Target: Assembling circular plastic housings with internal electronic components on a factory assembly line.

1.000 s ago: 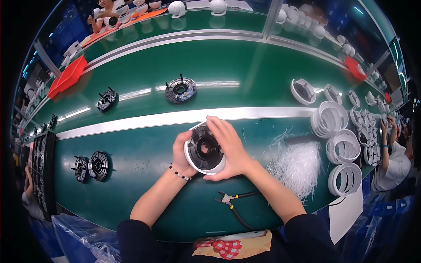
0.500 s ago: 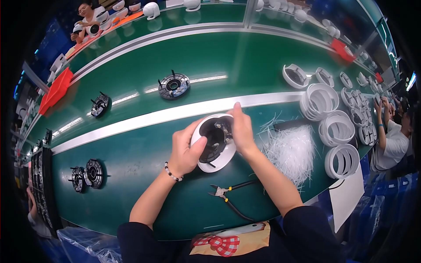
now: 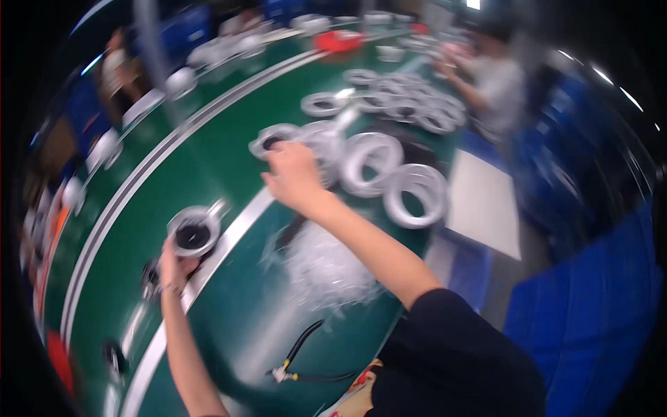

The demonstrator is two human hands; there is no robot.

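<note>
A white round housing (image 3: 210,219) with a dark inside is in my left hand (image 3: 175,268), whose fingers curl round its near side above the green belt. Just beyond the metal rail, my right hand (image 3: 297,172) stretches to another white housing (image 3: 267,142) with a dark inside. Its fingers overlap that housing's near rim, and the thumb stands apart; blur hides whether they touch it. A black round part (image 3: 150,279) lies on the belt beside my left wrist. Below my right forearm is a heap of clear-white plastic strands (image 3: 326,267). Cutting pliers (image 3: 290,365) lie spread on the bench.
Stacked white rings (image 3: 415,215) stand right of my right hand, with several more parts farther along the belt. A co-worker (image 3: 497,80) sits at the far right. A metal rail (image 3: 161,347) divides belt from bench. A white sheet (image 3: 483,201) hangs at the bench edge.
My view has swung to the right. Both hands were on the white housing; now only my left hand holds it, over the belt, while my right hand has moved out to another housing.
</note>
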